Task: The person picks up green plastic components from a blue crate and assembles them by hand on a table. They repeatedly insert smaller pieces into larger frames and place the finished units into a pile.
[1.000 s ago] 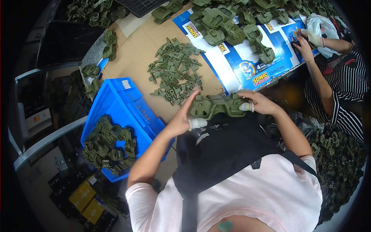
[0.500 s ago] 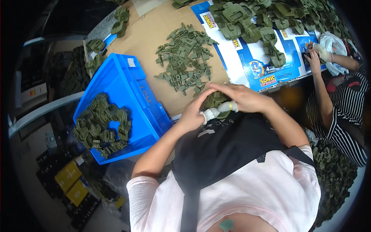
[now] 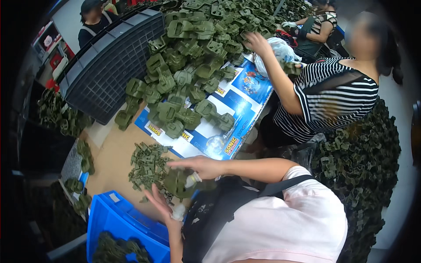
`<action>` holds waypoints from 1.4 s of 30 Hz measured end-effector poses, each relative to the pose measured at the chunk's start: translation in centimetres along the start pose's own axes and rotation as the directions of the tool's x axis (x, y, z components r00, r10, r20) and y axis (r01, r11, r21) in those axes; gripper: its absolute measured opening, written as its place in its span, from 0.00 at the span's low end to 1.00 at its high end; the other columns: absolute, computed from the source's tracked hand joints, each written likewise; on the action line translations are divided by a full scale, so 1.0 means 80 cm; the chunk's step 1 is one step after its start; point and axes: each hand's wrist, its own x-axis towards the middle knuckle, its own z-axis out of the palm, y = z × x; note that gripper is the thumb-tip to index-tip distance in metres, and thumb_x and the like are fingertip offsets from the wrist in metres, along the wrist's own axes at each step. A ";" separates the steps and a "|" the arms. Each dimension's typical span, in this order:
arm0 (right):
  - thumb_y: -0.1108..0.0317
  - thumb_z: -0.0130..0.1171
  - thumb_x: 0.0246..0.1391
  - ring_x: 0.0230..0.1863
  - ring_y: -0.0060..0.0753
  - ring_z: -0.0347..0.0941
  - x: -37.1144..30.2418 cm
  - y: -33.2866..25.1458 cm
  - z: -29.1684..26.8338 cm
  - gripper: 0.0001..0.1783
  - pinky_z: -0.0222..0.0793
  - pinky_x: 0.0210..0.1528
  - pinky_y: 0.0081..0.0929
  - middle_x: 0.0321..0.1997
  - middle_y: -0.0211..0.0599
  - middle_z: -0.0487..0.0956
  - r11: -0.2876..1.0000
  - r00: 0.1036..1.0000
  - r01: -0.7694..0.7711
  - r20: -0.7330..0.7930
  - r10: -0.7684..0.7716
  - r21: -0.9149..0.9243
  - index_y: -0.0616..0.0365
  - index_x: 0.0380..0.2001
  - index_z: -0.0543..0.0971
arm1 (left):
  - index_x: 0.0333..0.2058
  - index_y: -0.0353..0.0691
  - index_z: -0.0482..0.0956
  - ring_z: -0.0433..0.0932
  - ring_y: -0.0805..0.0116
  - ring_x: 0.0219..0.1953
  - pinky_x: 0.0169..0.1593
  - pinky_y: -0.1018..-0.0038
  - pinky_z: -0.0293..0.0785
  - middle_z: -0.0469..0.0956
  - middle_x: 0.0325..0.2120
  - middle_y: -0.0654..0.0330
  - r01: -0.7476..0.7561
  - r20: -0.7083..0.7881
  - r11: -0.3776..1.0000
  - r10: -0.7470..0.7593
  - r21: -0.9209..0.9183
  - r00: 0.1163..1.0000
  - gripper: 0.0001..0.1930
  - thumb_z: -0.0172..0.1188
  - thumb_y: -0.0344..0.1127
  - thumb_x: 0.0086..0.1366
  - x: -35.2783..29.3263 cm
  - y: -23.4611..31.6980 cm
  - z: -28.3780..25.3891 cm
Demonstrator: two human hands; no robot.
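Note:
An olive-green moulded plastic part (image 3: 177, 183), slightly blurred, is between my hands above the near edge of the table. My right hand (image 3: 202, 167) has its fingers stretched along the far side of the part, with the white-wrapped thumb against its right edge; it appears to hold the part there. Just to the left, my left hand (image 3: 161, 207) is apart from the part, fingers extended and thumb spread, the thumb also wrapped in white. Beyond them lies a pile of small green plastic pieces (image 3: 148, 165) on brown cardboard (image 3: 113, 151).
A blue bin (image 3: 98, 219) with green parts stands at the near left. Larger green parts (image 3: 184, 74) heap up at the back beside a dark grey crate (image 3: 105, 79). A co-worker in a striped top (image 3: 324, 96) works at the right; more parts (image 3: 351, 175) cover the floor.
My view has swung right and up, bringing the crate, the heap and co-workers into sight. My hands were together around the green part; the left has come away from it.

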 end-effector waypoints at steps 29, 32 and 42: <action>0.68 0.63 0.44 0.58 0.36 0.60 -0.104 0.080 0.033 0.32 0.54 0.59 0.30 0.55 0.39 0.67 0.973 0.930 0.146 -0.360 -0.073 0.180 0.53 0.54 0.66 | 0.55 0.38 0.58 0.69 0.65 0.49 0.52 0.71 0.64 0.67 0.49 0.52 0.273 0.225 0.960 -0.282 0.071 0.933 0.40 0.67 0.22 0.41 0.003 0.011 -0.012; 0.64 0.63 0.44 0.57 0.36 0.62 -0.118 0.098 0.020 0.30 0.56 0.58 0.30 0.55 0.39 0.67 0.996 0.858 0.073 -0.513 -0.038 0.049 0.52 0.53 0.67 | 0.62 0.43 0.41 0.58 0.58 0.58 0.58 0.67 0.58 0.53 0.58 0.47 0.276 0.154 0.951 -0.296 0.136 0.943 0.50 0.65 0.25 0.45 0.024 -0.005 0.006; 0.71 0.55 0.48 0.59 0.40 0.56 -0.134 0.340 -0.187 0.33 0.50 0.60 0.30 0.58 0.44 0.62 0.960 0.258 -0.260 -0.965 -0.038 -0.107 0.57 0.58 0.59 | 0.59 0.42 0.55 0.67 0.68 0.48 0.50 0.75 0.62 0.68 0.48 0.54 0.220 -0.612 0.976 -0.171 0.005 0.772 0.28 0.52 0.27 0.61 -0.008 -0.006 -0.123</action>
